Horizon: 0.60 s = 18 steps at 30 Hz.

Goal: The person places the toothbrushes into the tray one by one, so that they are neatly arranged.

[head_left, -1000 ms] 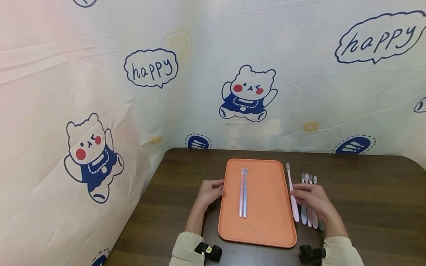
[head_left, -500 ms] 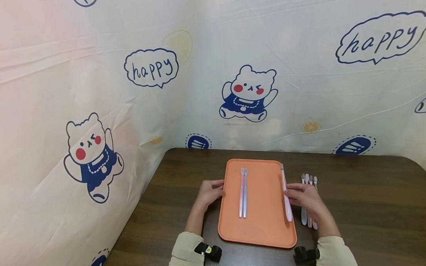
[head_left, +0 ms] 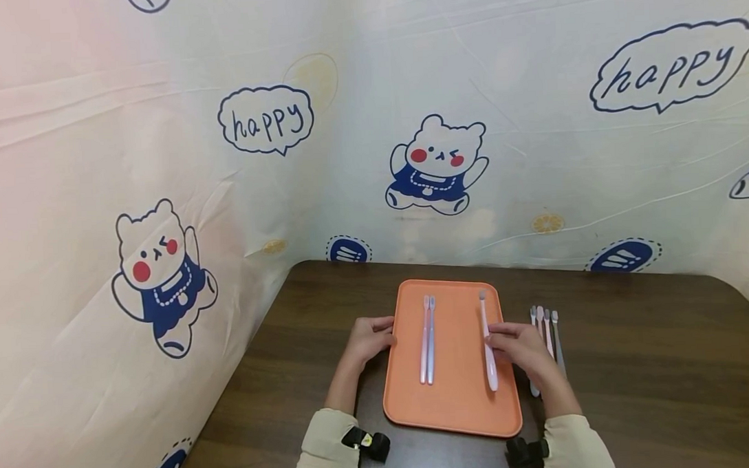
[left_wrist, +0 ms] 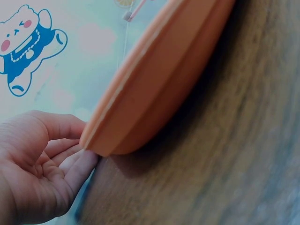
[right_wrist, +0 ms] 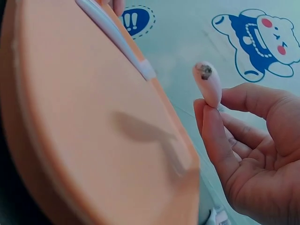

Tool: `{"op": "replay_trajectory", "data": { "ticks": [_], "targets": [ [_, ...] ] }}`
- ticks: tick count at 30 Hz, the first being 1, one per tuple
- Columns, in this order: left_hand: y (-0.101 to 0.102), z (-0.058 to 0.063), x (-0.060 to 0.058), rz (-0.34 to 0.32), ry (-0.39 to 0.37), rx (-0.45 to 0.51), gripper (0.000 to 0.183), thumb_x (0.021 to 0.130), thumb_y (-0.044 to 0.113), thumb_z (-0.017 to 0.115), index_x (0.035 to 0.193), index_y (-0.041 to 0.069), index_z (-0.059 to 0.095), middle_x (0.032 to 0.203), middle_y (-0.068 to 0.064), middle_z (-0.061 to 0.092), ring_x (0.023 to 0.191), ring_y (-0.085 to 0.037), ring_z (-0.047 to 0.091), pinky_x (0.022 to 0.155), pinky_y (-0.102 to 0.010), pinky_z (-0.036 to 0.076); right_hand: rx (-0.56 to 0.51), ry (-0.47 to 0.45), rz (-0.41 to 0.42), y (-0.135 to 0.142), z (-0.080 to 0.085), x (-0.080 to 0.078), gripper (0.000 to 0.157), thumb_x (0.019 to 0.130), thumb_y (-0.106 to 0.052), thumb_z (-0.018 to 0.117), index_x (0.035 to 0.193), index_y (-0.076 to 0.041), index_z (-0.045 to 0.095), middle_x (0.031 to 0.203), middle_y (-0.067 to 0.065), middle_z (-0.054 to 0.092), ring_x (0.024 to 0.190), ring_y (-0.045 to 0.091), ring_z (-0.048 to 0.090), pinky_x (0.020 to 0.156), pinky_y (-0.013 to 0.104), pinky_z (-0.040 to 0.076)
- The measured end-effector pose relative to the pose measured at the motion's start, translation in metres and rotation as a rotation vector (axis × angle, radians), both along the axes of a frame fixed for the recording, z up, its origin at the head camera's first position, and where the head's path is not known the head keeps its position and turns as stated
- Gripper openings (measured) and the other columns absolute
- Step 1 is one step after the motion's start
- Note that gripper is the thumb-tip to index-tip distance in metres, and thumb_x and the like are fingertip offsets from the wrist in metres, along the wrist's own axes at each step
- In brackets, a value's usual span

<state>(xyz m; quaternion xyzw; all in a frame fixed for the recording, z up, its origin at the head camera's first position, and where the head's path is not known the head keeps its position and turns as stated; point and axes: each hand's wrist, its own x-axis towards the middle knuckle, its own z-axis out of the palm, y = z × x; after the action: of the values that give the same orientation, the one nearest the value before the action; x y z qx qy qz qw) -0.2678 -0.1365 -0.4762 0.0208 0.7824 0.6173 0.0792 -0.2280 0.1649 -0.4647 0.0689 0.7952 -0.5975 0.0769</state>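
Observation:
A toothbrush with a pinkish-white handle and grey bristles is pinched between the thumb and fingers of my right hand, over the right part of an orange tray. In the right wrist view the end of its handle points at the camera, and a shadow falls on the tray. My left hand grips the tray's left rim, thumb above and fingers beneath in the left wrist view. A pink toothbrush and a light blue toothbrush lie side by side on the tray, left of its middle.
Several more toothbrushes lie in a row on the brown table, right of the tray; the right hand and forearm partly cover them. A printed curtain rises behind the table and on its left.
My right hand has carried the toothbrush leftward from the table beside the tray, across its right rim and over the tray. The left hand has stayed on the rim.

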Motion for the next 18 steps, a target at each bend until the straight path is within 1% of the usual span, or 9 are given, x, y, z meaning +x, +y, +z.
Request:
{"op": "replay_trajectory", "data": {
  "ticks": [2,4,10,14,18],
  "targets": [
    [-0.001,-0.011,-0.006,0.006,0.000,-0.002,0.053,0.077,-0.009,0.064,0.131,-0.014,0.061,0.134,-0.033,0.063,0.127,-0.039,0.062,0.089,-0.038,0.062,0.001,0.003,0.005,-0.002,-0.001,0.000,0.049,0.095,-0.012,0.066,0.136,0.012,0.057,0.122,0.027,0.069,0.090,0.008,0.069,0.076,0.027,0.062],
    [-0.002,-0.019,-0.011,0.013,-0.014,0.003,0.054,0.077,-0.008,0.066,0.131,-0.011,0.063,0.134,-0.030,0.064,0.128,-0.037,0.062,0.090,-0.038,0.061,0.000,0.003,0.008,-0.004,-0.003,-0.001,0.048,0.095,-0.013,0.066,0.136,0.012,0.057,0.123,0.028,0.068,0.090,0.009,0.070,0.077,0.028,0.062],
    [-0.002,-0.018,-0.011,0.021,-0.019,0.001,0.053,0.077,-0.006,0.067,0.130,-0.009,0.064,0.134,-0.028,0.065,0.127,-0.035,0.063,0.089,-0.036,0.062,-0.012,0.006,0.001,-0.010,-0.004,-0.001,0.046,0.095,-0.011,0.065,0.135,0.012,0.058,0.119,0.026,0.071,0.086,0.009,0.071,0.074,0.027,0.062],
    [-0.001,-0.017,-0.010,0.024,-0.017,-0.007,0.052,0.078,-0.006,0.068,0.130,-0.009,0.065,0.134,-0.028,0.065,0.127,-0.035,0.064,0.088,-0.036,0.062,-0.021,0.027,-0.001,-0.016,-0.004,0.000,0.045,0.094,-0.009,0.066,0.132,0.014,0.059,0.116,0.025,0.072,0.084,0.008,0.071,0.073,0.026,0.062],
    [-0.001,-0.018,-0.010,0.029,-0.016,-0.006,0.052,0.078,-0.006,0.068,0.130,-0.008,0.065,0.133,-0.028,0.065,0.126,-0.035,0.064,0.088,-0.036,0.062,-0.062,0.043,0.006,-0.020,-0.005,0.000,0.046,0.094,-0.007,0.066,0.132,0.016,0.057,0.112,0.023,0.074,0.082,0.006,0.070,0.072,0.024,0.061]
  ]
}}
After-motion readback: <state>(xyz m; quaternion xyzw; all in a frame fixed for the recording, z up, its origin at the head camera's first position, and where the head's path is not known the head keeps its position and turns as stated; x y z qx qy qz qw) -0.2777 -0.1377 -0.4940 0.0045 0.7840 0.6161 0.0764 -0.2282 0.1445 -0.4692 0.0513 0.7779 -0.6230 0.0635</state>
